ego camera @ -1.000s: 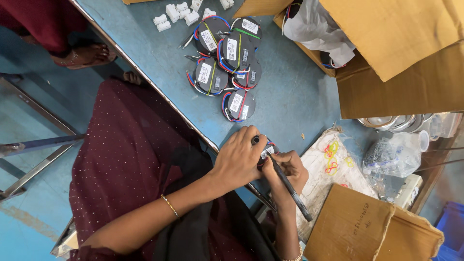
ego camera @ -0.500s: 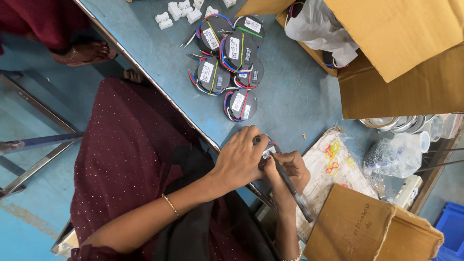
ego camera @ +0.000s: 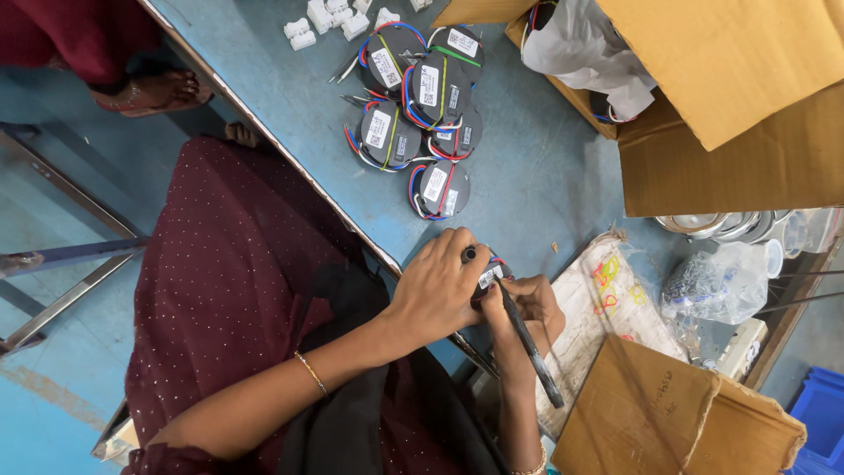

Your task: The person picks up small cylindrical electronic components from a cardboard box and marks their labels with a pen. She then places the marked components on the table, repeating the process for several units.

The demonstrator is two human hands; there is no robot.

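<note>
Left hand: the left hand (ego camera: 437,290) is curled over a small black module (ego camera: 489,280) at the near edge of the table (ego camera: 536,176), fingers wrapped closely round it so that only its white label and a little of its rim show.
Right hand: the right hand (ego camera: 534,308) is closed round a dark screwdriver (ego camera: 527,339), whose tip meets the module beside the label; the handle slants down and away toward the lap.
Module: held between both hands just above the table edge, touching the tool; red and blue wires peep out at its side.
Pile: six like modules (ego camera: 422,97) with coloured leads lie together farther up the table, well apart from the hands.
Connectors: white blocks (ego camera: 330,18) sit beyond the pile.
Around: an open box (ego camera: 721,114) with a plastic bag (ego camera: 580,53), a printed sack (ego camera: 607,308), a clear bag of small parts (ego camera: 716,281) and a flat carton (ego camera: 677,413).
Risk, slip: the tip could likely skid off and jab the left fingers, which lie right beside it.
Risk, drop: the module sits at the very edge, so a loosened grip might send it to the floor.
Risk, wires: the leads could be nicked if the tool wanders.
</note>
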